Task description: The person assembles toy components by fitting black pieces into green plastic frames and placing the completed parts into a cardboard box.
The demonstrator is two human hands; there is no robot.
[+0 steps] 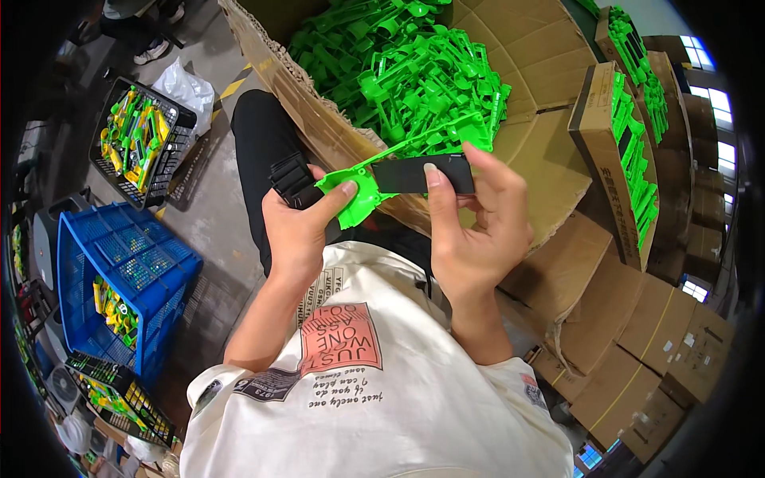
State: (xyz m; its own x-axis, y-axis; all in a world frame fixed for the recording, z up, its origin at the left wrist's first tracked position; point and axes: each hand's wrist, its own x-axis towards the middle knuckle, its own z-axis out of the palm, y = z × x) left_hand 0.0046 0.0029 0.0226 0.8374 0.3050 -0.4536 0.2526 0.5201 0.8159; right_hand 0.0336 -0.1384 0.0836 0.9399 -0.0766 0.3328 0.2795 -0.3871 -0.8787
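My left hand (296, 235) is closed on a green plastic moulded part (360, 209), its thumb pressed on the part's wide end. A small stack of black ribbed pieces (292, 177) sits by the same hand's fingers, apparently held there too. Between the thumb and fingers of my right hand (488, 227) is a flat black rectangular piece (402, 174). Its left end meets or overlaps the green part; whether the two are joined I cannot tell. The green part's long arm reaches up and right, past the black piece.
Just ahead stands a large cardboard box (550, 151) heaped with loose green parts (442, 88). More boxes of green parts (633, 159) rise at the right. On the left floor are a black crate (179, 119) of yellow and green pieces and a blue basket (163, 275).
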